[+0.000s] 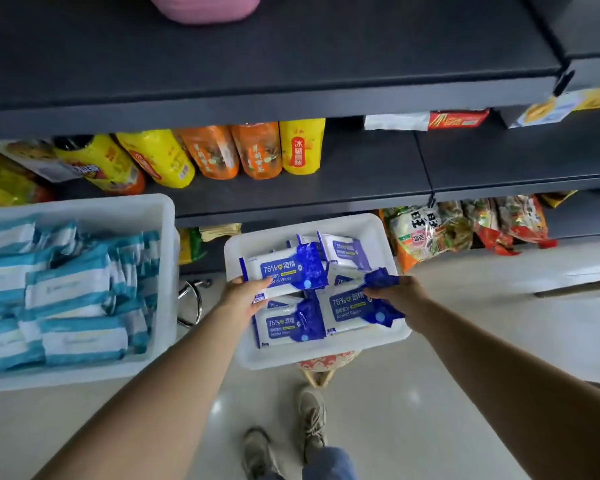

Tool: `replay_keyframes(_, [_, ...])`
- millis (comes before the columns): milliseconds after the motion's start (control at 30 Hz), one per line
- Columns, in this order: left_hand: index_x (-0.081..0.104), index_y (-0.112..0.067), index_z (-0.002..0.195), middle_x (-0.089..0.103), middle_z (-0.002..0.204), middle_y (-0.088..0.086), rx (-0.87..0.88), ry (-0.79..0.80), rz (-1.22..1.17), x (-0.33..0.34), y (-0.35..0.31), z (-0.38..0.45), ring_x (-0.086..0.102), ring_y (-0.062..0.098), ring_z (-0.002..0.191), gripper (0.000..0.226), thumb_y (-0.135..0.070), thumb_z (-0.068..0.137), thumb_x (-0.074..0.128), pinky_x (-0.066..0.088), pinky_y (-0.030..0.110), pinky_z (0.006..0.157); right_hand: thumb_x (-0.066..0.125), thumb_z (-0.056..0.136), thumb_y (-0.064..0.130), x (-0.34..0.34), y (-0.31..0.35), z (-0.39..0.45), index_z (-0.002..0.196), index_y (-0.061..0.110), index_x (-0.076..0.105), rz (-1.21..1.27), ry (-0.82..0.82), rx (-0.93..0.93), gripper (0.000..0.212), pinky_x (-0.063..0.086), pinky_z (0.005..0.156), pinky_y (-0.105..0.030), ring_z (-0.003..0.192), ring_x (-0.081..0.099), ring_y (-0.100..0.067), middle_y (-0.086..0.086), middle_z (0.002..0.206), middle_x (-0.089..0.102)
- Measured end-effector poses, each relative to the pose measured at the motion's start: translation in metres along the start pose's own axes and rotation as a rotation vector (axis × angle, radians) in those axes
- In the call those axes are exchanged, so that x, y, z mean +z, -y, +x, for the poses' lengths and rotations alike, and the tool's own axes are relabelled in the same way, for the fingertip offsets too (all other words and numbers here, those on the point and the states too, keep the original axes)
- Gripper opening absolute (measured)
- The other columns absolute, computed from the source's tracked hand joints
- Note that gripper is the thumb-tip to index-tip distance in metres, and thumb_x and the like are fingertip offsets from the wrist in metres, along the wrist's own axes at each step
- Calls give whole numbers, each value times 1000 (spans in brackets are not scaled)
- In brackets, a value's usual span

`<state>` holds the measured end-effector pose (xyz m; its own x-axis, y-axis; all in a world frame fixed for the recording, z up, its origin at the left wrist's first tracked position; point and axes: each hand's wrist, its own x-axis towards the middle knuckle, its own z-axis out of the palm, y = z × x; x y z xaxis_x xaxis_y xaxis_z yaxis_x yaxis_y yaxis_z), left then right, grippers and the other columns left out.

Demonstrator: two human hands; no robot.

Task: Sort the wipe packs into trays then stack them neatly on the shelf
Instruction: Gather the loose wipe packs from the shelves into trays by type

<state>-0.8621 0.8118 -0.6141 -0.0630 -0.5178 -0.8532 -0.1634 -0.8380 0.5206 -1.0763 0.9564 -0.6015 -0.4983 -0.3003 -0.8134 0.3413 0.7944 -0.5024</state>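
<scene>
1. Head view, looking down: a small white tray [378, 233] sits in front of the dark shelf [361, 174], holding several blue-and-white alcohol wipe packs.
2. The left hand [245, 297] grips the lower left corner of the upper-left pack [281, 270] — thumb on top, fingers curled beneath it.
3. The right hand [400, 294] pinches the crumpled blue end of the right-hand pack [352, 306], which lies in the tray's lower right part.
4. Another blue pack [288, 325] lies flat near the tray's front edge, between the two hands; one more [347, 251] lies at the back.
5. To the left, a larger white bin [163, 209] is packed with teal-and-white wipe packs [73, 289], stacked close together.
6. On the shelf behind stand yellow and orange snack bags [222, 150]; more bags [465, 226] lie on the lower level to the right.
7. Below the tray — pale floor [430, 393] and the person's shoes [310, 417].
</scene>
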Motion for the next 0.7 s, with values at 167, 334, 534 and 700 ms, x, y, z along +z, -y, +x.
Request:
replay_keyframes(167, [56,-12,86,62,107,12,-18,-64,122,9,13,42,58,25,95,17,-3,82,69,50,33,82,81,71,4,15,-13,27,102,6,56,-60,-3,-8,40,44,46,-17,68,55,-16,-10,92,60])
replay_keyframes(334, [55,-15,83,63,106,10,12,-133,293,12,17,62,58,25,92,17,-10,83,70,50,35,80,82,72,19,18,-24,36,106,9,56,-152,-66,-112,43,44,50,-18,76,58,-15,-6,95,62])
replay_keyframes(534, [58,-7,106,59,105,4,102,-191,507,17,23,60,61,29,97,26,-19,85,69,52,35,84,80,73,36,21,-31,35,118,12,51,-378,-163,-252,59,53,77,-34,96,58,-19,-7,113,61])
replay_keyframes(700, [57,-6,114,64,115,11,186,-168,774,15,16,49,60,23,90,35,-23,86,68,43,29,71,76,78,35,19,-23,22,130,10,42,-625,-226,-448,67,45,94,-37,118,45,-24,-9,130,48])
